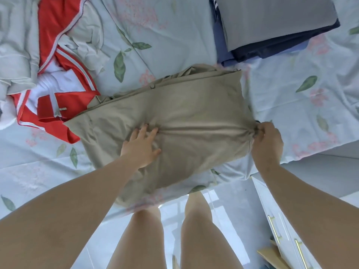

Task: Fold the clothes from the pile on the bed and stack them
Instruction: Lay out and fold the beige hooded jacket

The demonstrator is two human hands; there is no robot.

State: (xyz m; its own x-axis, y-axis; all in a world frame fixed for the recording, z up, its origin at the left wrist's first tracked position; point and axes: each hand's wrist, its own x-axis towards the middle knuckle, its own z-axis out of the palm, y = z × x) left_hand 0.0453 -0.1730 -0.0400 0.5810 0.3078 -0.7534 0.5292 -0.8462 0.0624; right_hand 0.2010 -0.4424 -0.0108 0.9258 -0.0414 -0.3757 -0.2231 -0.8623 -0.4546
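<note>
Two bare arms reaching forward and down, both grips engaged.
Left grip [140, 146] is lying palm-down, fingers straight and spread, pressing flat on the beige garment [194, 105]; left forearm [77, 195] is extending in from lower left. Right grip [267, 140] is curling its fingers, pinching the garment's right edge into a bunch; right forearm [303, 200] is angling in from lower right.

On the bed [174, 35], centre: trousers [184, 117]. Left, touching them: unfolded pile [48, 65]. Behind, right: folded stack [272, 26]. Right of the bed, nearer: drawer unit [268, 206].
</note>
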